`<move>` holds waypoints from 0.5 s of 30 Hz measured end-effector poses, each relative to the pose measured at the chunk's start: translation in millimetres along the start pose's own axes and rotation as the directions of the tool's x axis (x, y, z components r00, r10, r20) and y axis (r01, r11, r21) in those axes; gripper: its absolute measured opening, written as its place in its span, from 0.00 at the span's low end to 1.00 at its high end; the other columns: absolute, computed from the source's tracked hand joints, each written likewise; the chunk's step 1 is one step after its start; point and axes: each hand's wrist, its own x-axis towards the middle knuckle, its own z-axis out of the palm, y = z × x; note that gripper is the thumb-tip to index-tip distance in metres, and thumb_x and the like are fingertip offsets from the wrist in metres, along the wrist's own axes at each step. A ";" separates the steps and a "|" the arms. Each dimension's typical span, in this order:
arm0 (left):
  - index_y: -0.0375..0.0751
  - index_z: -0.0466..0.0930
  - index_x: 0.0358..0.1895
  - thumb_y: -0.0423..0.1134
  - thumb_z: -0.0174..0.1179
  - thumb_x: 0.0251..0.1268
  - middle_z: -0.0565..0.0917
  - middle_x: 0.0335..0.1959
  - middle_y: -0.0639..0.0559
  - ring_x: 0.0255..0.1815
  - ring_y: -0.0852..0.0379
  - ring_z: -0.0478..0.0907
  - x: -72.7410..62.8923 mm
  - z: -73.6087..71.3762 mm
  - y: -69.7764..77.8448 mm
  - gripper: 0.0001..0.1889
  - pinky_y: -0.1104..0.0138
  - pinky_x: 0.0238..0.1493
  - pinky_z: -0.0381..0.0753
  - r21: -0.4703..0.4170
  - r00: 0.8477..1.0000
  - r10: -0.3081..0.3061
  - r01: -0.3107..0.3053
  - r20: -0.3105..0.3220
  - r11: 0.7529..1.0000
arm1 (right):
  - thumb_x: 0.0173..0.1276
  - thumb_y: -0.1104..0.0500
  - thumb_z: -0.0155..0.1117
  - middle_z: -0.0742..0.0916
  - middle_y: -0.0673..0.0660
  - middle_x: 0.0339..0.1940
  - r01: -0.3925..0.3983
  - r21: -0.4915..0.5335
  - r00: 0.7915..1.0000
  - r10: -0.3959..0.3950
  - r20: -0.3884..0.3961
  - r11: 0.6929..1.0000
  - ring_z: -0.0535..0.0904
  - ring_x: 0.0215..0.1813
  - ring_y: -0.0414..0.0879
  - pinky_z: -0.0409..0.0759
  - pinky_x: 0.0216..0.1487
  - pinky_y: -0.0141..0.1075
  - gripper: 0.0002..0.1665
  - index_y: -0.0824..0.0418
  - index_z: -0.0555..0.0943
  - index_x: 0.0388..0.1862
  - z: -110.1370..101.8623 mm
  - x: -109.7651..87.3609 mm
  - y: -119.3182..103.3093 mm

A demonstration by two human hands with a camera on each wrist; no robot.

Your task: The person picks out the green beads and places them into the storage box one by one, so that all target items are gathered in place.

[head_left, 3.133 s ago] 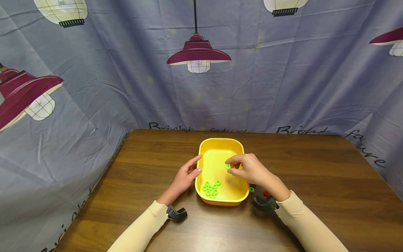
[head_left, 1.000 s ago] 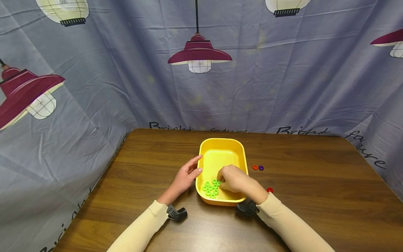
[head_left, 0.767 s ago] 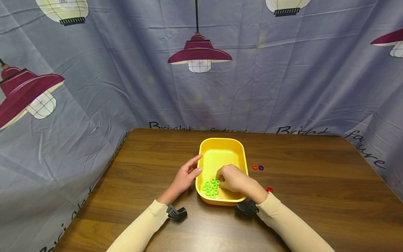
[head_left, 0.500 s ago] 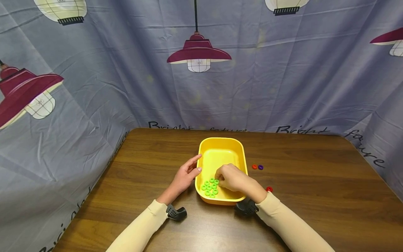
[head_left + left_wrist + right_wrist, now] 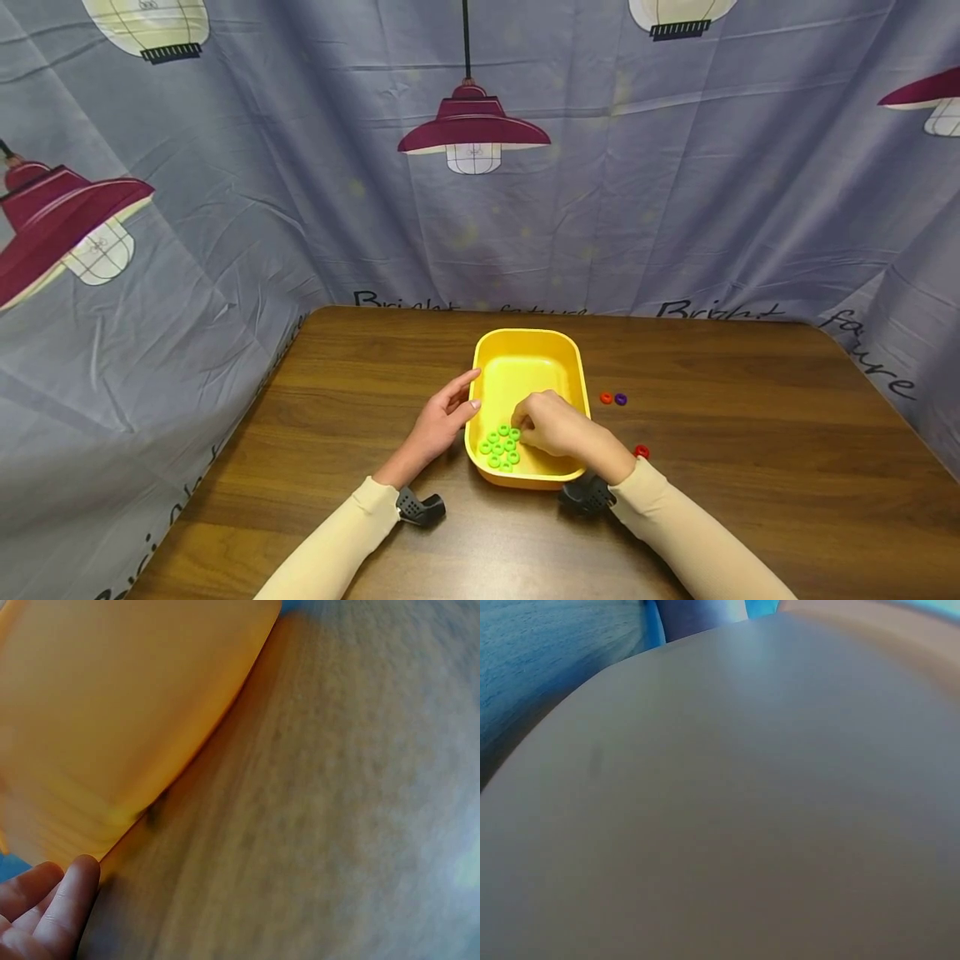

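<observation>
In the head view a yellow tray (image 5: pixel 531 482) holds several small green rings (image 5: pixel 498 448) bunched in its near left corner. My left hand (image 5: pixel 441 417) rests against the tray's left rim, fingers and thumb fairly straight; the left wrist view shows its fingertips (image 5: pixel 82 866) at the tray edge. Reaching into the tray, my right hand (image 5: pixel 553 423) has curled fingers, with thumb and index at a green ring (image 5: pixel 514 434) on the bunch's right side. Its palm side is hidden. Sleeve-like pale surface fills most of the right wrist view.
To the tray's right, an orange ring (image 5: pixel 606 398) and a purple ring (image 5: pixel 621 399) lie side by side on the wooden table (image 5: pixel 360 375). A red ring (image 5: pixel 641 451) lies near my right forearm. Behind the table hangs a curtain (image 5: pixel 420 233) printed with lamps.
My right hand has lowered the green ring it held above the tray to the bunch, then shifted slightly left, nudging rings with it. The left hand has stayed in place.
</observation>
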 end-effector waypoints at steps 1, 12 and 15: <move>0.38 0.64 0.77 0.32 0.54 0.75 0.72 0.72 0.29 0.70 0.34 0.74 0.1 0.1 -0.1 0.29 0.56 0.62 0.84 -0.002 1.000 -0.002 0.002 0.002 1.000 | 0.51 0.73 0.67 0.76 0.46 0.16 0.005 -0.001 1.000 -0.005 -0.005 1.000 0.67 0.24 0.38 0.63 0.26 0.25 0.10 0.59 0.82 0.20 0.4 -0.4 0.5; 0.39 0.64 0.77 0.32 0.54 0.75 0.72 0.72 0.30 0.71 0.35 0.73 0.4 0.3 0.2 0.29 0.56 0.62 0.83 -0.005 1.000 -0.002 0.002 0.003 1.000 | 0.54 0.71 0.68 0.79 0.46 0.17 0.062 0.023 0.996 -0.061 -0.062 0.998 0.66 0.24 0.34 0.65 0.27 0.25 0.05 0.62 0.85 0.25 -4.6 -3.3 3.0; 0.38 0.63 0.77 0.32 0.54 0.75 0.71 0.73 0.29 0.72 0.34 0.72 0.1 0.0 0.6 0.29 0.57 0.62 0.83 -0.005 1.000 0.001 -0.001 0.010 1.000 | 0.58 0.68 0.70 0.87 0.49 0.24 0.071 0.049 0.994 -0.066 -0.089 0.996 0.74 0.28 0.33 0.74 0.31 0.24 0.04 0.65 0.89 0.34 -10.6 -5.9 2.7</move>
